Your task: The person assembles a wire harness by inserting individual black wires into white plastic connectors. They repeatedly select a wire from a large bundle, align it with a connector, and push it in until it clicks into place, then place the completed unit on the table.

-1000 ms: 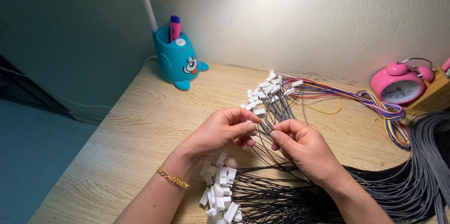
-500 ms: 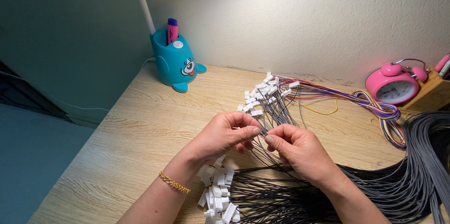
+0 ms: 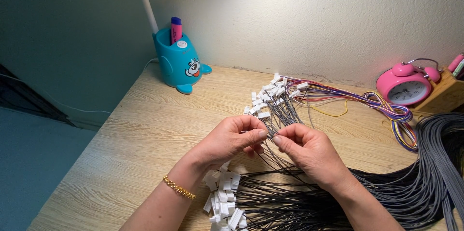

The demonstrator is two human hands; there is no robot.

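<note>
Grey thin wires [image 3: 282, 115] with white connectors [image 3: 265, 96] fan over the wooden tabletop [image 3: 140, 139]; left hand [image 3: 227, 139] and right hand [image 3: 309, 151] each pinch strands mid-bundle. Fingertip contact is hard to make out.

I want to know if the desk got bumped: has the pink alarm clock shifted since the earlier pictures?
No. The pink alarm clock keeps its place beside the wooden box at the wall.
</note>
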